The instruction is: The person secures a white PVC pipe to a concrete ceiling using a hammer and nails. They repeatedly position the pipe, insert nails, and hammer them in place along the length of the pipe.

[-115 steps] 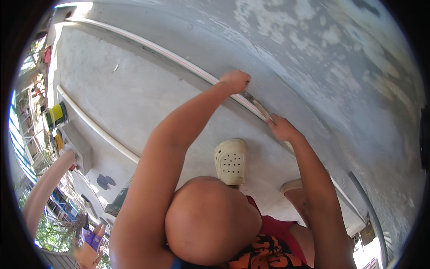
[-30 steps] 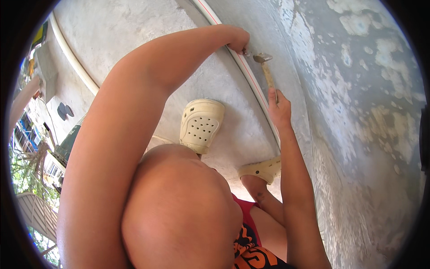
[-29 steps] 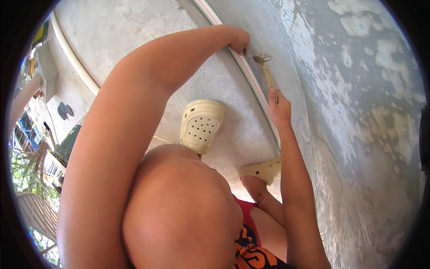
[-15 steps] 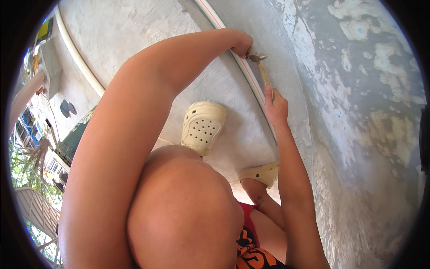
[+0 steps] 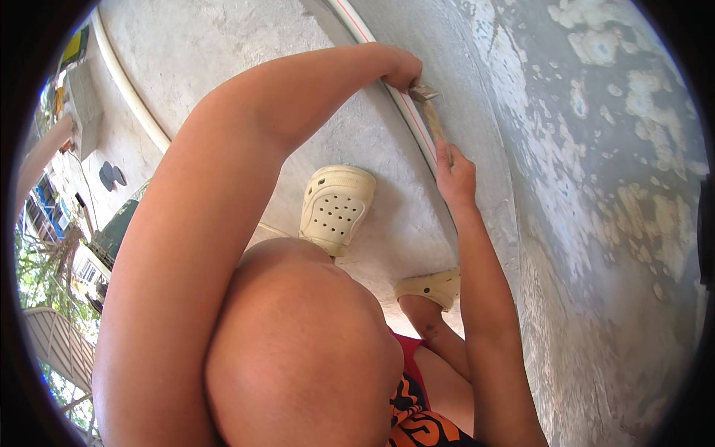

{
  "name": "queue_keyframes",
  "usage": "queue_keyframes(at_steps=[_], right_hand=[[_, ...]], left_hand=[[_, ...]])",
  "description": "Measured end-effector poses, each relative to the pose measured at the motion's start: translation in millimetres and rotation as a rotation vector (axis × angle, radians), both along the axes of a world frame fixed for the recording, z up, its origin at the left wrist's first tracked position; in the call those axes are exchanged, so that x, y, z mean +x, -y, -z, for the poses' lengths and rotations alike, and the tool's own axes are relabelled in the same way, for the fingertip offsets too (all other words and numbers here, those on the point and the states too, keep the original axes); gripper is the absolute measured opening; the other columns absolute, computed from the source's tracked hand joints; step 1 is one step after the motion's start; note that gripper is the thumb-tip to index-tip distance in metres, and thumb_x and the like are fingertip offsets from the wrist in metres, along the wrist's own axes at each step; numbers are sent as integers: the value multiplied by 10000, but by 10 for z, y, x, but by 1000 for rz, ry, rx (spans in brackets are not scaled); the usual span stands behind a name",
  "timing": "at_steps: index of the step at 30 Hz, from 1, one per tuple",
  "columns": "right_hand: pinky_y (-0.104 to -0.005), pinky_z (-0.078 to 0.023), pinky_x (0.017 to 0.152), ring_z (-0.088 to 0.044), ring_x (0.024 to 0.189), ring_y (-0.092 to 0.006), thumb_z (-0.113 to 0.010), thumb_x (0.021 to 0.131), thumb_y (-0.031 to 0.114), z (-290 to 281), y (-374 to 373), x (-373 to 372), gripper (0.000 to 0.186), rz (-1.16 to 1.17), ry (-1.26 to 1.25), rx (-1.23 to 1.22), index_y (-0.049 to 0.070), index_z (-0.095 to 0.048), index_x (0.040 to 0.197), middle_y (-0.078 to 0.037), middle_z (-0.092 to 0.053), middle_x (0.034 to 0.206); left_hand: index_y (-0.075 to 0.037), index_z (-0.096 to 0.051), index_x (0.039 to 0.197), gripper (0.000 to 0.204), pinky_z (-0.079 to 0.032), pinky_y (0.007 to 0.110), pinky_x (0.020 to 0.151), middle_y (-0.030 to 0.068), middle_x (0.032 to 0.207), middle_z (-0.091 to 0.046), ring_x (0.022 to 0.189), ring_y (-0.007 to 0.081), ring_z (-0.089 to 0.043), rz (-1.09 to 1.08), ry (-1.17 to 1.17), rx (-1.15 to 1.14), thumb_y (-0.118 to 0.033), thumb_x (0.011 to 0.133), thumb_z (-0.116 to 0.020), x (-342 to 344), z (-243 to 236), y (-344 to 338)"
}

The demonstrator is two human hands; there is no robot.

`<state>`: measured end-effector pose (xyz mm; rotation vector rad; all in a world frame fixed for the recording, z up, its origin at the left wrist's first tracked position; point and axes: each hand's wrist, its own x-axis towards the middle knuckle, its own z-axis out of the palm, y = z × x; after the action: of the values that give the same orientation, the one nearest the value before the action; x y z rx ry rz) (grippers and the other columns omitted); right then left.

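While the hammer [image 5: 434, 123], clamped in the right hand [image 5: 456, 179], slants beside the red-striped pipe [image 5: 356, 22], its head lies near the left hand [image 5: 402, 65]; what that curled hand grips cannot be told. Farther out are a cream clog [image 5: 339, 205] and a patchy grey wall [image 5: 596, 201].

A hammer with a pale wooden handle and a dull grey metal head [image 5: 433, 118] is gripped aslant beside a long white pipe marked with a red line [image 5: 410, 115], which is laid along grey concrete [image 5: 463, 93] (contact between them cannot be told).
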<state>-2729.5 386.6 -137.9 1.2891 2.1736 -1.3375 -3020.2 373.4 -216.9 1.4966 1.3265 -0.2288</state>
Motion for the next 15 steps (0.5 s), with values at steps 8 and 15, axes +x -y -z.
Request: queue_keyframes(at_steps=[8,15], right_hand=[[-485,-498,664,-647,716,-469,-466,1036,624,-57,-47,73,657,44,-106,43,2,-633,906,-258,-637,721],[-483,-506,706,-654,756,-474,-435,1045,627,67,20,165,676,76,-140,54,-1,-650,920,-247,-644,723]], left_hand=[[-142,-783,1065,229,-564,439,742,105,874,-750,769,291,-708,-56,54,-101,-139,862,-677,-34,-53,-37],[-195,-781,1169,333,-563,402,869,55,1098,-774,999,264,-718,-40,133,-59,-118,857,-692,-31,271,5]])
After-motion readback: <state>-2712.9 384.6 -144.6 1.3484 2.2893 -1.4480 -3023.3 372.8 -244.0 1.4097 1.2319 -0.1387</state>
